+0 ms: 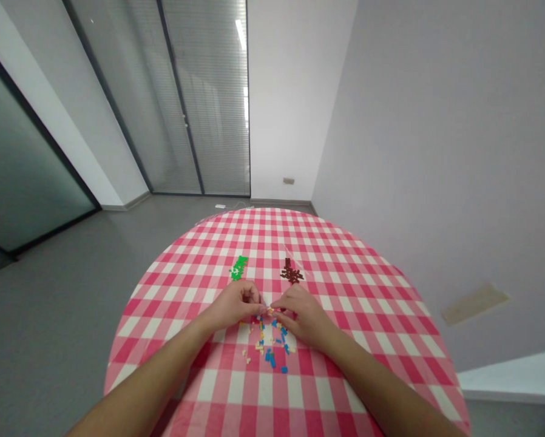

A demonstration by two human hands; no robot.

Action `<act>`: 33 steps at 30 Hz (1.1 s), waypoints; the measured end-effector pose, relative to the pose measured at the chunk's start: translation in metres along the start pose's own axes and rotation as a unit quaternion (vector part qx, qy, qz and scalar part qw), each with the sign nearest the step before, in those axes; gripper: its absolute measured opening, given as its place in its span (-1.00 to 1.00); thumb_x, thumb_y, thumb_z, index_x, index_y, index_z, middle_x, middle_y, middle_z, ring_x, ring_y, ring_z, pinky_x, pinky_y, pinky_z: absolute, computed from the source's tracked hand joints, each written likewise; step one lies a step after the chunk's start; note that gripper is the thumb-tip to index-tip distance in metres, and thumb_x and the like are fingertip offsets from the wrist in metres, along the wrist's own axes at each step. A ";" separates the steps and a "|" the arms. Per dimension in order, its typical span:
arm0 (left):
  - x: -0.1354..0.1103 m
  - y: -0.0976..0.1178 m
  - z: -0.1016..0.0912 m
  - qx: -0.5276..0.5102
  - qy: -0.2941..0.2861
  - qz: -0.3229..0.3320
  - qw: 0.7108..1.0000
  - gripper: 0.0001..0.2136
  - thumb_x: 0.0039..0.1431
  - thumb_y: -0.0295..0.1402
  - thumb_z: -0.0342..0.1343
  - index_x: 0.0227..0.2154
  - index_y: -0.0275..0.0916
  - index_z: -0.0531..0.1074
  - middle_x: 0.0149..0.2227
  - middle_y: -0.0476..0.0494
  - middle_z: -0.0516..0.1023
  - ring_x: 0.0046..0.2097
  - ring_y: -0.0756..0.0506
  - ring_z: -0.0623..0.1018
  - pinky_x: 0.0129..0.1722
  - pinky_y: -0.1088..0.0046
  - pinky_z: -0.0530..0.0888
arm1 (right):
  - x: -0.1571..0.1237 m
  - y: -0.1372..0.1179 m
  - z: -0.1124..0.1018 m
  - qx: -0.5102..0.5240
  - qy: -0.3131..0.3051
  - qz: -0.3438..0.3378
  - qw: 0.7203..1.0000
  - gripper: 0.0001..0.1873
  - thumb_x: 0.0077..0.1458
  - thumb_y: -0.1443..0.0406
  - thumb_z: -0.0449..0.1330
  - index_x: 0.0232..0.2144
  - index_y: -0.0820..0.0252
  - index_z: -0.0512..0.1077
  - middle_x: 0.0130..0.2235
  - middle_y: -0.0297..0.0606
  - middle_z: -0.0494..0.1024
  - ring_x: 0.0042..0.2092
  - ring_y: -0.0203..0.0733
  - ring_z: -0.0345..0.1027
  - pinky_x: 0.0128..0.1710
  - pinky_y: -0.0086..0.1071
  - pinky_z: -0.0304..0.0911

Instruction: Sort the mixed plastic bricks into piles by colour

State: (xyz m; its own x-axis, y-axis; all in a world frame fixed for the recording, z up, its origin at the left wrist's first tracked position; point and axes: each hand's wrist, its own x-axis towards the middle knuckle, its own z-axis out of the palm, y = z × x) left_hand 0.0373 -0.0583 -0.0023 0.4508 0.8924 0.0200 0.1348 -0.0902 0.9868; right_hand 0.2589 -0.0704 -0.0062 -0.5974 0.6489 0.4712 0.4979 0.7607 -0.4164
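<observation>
My left hand (237,305) and my right hand (305,314) meet near the middle of the table, fingertips almost touching. Both are closed in a pinch around tiny building bricks (269,311), partly hidden by the fingers; a yellowish one shows between them. Under and in front of the hands lie several loose blue bricks (272,359), with small yellow and cream pieces (260,348) scattered among them. Beyond my left hand is a cluster of green bricks (240,267). A pile of dark brown bricks (292,272) lies just past my right hand.
A round table (368,291) wears a red-and-white checked cloth. Behind it stand a glass partition with blinds (209,109) and a white wall (295,91). On the floor by the far edge is a white power strip (220,206) with a cable.
</observation>
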 end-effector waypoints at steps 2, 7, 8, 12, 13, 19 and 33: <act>0.000 0.001 0.002 -0.022 -0.011 -0.005 1.000 -0.72 -0.11 -0.31 0.32 -0.57 -0.25 0.27 -0.49 -0.08 0.53 -0.45 -0.01 0.48 -0.45 0.47 0.35 | 0.001 -0.003 0.001 0.002 -0.011 -0.006 1.000 -0.88 0.22 0.28 0.21 -0.29 0.14 0.56 -0.37 -0.22 0.56 -0.28 -0.16 0.34 -0.22 -0.28 0.19; 0.001 -0.004 0.003 -0.034 -0.025 -0.020 0.999 -0.72 -0.11 -0.32 0.32 -0.57 -0.25 0.27 -0.49 -0.08 0.54 -0.44 -0.03 0.50 -0.45 0.46 0.34 | 0.001 -0.005 0.004 0.002 -0.017 -0.019 1.000 -0.87 0.21 0.32 0.20 -0.35 0.13 0.56 -0.39 -0.22 0.55 -0.28 -0.16 0.33 -0.22 -0.28 0.19; 0.001 -0.005 0.003 -0.035 -0.027 -0.020 0.999 -0.72 -0.11 -0.32 0.33 -0.57 -0.25 0.27 -0.49 -0.07 0.54 -0.44 -0.03 0.50 -0.45 0.46 0.35 | 0.001 -0.004 0.004 0.005 -0.013 -0.018 1.000 -0.87 0.20 0.32 0.20 -0.35 0.14 0.56 -0.38 -0.22 0.54 -0.28 -0.16 0.33 -0.23 -0.29 0.20; 0.001 -0.006 0.004 -0.047 -0.041 -0.013 0.998 -0.72 -0.09 -0.34 0.32 -0.57 -0.25 0.27 -0.50 -0.06 0.54 -0.44 -0.02 0.51 -0.45 0.47 0.34 | 0.001 -0.003 0.005 0.023 0.017 -0.007 1.000 -0.88 0.21 0.26 0.21 -0.29 0.15 0.54 -0.36 -0.21 0.55 -0.26 -0.15 0.34 -0.23 -0.29 0.21; 0.001 -0.006 0.004 -0.050 -0.044 -0.015 0.998 -0.72 -0.09 -0.34 0.33 -0.57 -0.25 0.27 -0.51 -0.05 0.53 -0.45 -0.02 0.50 -0.45 0.47 0.34 | 0.001 -0.003 0.005 0.025 0.020 -0.007 0.999 -0.87 0.22 0.25 0.20 -0.27 0.15 0.54 -0.35 -0.20 0.55 -0.27 -0.15 0.34 -0.23 -0.29 0.21; 0.000 -0.006 0.007 -0.040 -0.037 -0.029 0.998 -0.68 -0.15 -0.32 0.37 -0.58 -0.24 0.27 -0.57 0.00 0.48 -0.49 0.00 0.46 -0.46 0.47 0.33 | 0.001 -0.005 0.003 0.022 0.007 -0.040 0.999 -0.82 0.26 0.28 0.15 -0.27 0.12 0.58 -0.37 -0.21 0.55 -0.29 -0.17 0.34 -0.29 -0.32 0.21; 0.000 -0.008 0.007 -0.046 -0.043 -0.013 0.998 -0.72 -0.06 -0.31 0.32 -0.55 -0.25 0.27 -0.55 -0.02 0.50 -0.48 0.00 0.48 -0.49 0.51 0.30 | 0.003 -0.007 0.001 0.036 0.029 -0.035 0.998 -0.89 0.18 0.34 0.20 -0.30 0.15 0.56 -0.36 -0.22 0.56 -0.26 -0.17 0.37 -0.24 -0.31 0.27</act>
State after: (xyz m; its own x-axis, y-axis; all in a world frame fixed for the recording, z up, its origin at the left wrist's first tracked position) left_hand 0.0428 -0.0607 -0.0117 0.5227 0.8524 -0.0155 0.0669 -0.0229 0.9975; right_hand 0.2534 -0.0743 -0.0024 -0.5906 0.5956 0.5445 0.4082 0.8025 -0.4351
